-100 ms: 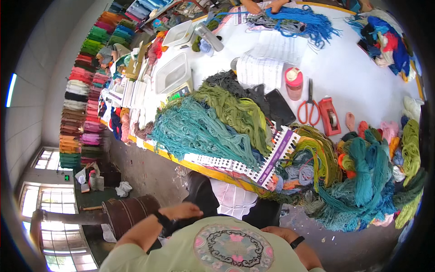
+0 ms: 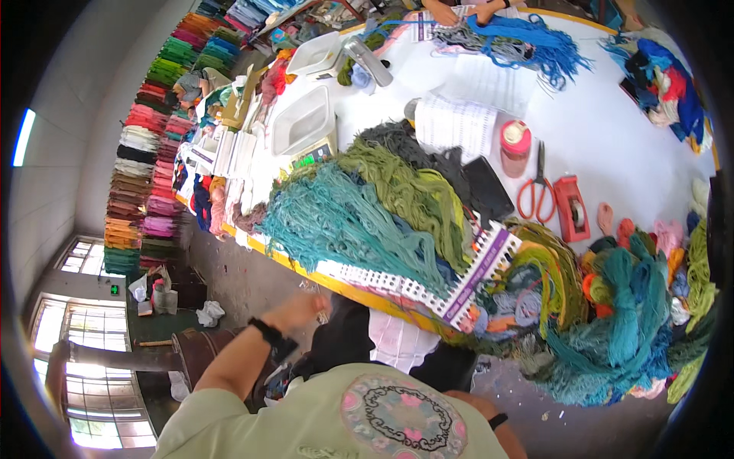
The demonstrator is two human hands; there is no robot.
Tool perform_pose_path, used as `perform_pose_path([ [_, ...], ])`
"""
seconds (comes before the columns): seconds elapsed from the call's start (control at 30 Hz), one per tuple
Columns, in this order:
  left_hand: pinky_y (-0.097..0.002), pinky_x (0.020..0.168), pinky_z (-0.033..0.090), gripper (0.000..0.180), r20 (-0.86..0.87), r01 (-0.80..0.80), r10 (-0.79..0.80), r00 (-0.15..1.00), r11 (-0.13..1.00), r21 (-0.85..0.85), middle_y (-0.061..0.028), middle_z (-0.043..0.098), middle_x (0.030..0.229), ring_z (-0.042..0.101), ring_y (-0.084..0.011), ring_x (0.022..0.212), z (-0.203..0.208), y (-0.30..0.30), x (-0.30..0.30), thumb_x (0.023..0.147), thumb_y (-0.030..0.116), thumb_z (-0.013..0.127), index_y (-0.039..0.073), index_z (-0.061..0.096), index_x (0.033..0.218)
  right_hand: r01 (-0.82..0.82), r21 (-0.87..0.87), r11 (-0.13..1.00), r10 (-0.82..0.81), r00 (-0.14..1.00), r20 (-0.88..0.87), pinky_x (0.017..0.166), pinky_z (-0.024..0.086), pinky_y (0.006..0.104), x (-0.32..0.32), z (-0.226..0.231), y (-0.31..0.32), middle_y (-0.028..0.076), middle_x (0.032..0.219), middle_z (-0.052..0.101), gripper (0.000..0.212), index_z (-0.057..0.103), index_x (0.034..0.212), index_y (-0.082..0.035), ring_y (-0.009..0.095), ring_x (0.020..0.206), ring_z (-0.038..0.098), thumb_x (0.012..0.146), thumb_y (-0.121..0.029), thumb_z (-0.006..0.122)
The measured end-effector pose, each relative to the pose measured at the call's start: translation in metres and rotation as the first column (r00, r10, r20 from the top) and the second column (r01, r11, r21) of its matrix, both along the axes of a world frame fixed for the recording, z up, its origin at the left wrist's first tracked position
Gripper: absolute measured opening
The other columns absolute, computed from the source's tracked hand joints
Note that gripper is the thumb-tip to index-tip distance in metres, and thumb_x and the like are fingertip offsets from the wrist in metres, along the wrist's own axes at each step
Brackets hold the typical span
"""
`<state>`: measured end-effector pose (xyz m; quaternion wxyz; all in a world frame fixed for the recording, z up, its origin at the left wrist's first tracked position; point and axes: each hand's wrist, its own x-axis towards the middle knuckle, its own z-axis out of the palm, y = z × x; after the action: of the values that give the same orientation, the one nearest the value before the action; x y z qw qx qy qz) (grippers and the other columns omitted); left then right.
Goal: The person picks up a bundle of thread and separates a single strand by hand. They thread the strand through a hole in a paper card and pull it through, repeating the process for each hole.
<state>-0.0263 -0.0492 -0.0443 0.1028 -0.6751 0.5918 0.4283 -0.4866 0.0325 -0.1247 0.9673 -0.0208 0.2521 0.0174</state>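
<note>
My left hand, with a dark watch on its wrist, is raised in front of my lap, near the table's yellow edge. Its fingers are smeared by motion, and I make out nothing held in it. Low beside my shirt is my right hand, its fingers hidden. On the table in front of me lie teal yarn, olive yarn and dark grey yarn. White cards with punched holes, one bearing a purple stripe, hold the yarn at the near edge.
Red-handled scissors, a red tape dispenser, a pink-lidded jar and a black phone lie beyond the yarn. A plastic tub sits on a scale. Across the table, another person's hands handle blue yarn.
My left hand has risen from my lap toward the table edge. The right hand has slipped further out of sight behind my shirt. My view has shifted slightly.
</note>
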Motion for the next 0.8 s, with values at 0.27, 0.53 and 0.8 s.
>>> perform_pose_path([
  [0.27,-0.0432,0.093,0.044,0.031,0.245,0.053,0.190,0.951,0.679,-0.733,-0.0214,0.061,0.114,0.056,-0.0384,0.108,-0.060,-0.244,0.183,0.089,0.017,0.058,0.002,0.058,0.116,0.210,0.248,0.946,-0.213,0.977,-0.013,0.080,0.053,0.0291,0.110,-0.029,0.001,0.005,0.100,0.069,0.036,0.062,0.117,-0.002,0.013,0.084,0.065,0.084,-0.014,0.070],
  [0.53,-0.0466,0.103,0.035,0.050,0.242,0.137,0.159,0.957,0.488,-0.862,-0.0171,0.043,0.141,0.036,-0.0321,0.134,-0.183,-0.298,0.219,0.092,0.017,0.057,0.008,0.040,0.138,0.100,-0.018,0.995,-0.101,0.969,-0.227,0.080,0.052,0.0290,0.177,-0.125,-0.001,0.005,0.101,0.068,0.037,0.061,0.118,-0.002,0.012,0.085,0.063,0.085,-0.018,0.069],
  [0.8,-0.0493,0.103,0.035,0.040,0.245,0.189,0.107,0.964,0.379,-0.906,-0.0106,0.043,0.143,0.038,-0.0312,0.133,-0.200,-0.297,0.244,0.094,0.024,0.053,0.009,0.047,0.130,-0.079,-0.247,0.966,-0.006,0.945,-0.326,0.079,0.052,0.0289,0.210,-0.215,-0.003,0.005,0.103,0.068,0.039,0.061,0.119,-0.002,0.011,0.086,0.062,0.085,-0.021,0.068],
])
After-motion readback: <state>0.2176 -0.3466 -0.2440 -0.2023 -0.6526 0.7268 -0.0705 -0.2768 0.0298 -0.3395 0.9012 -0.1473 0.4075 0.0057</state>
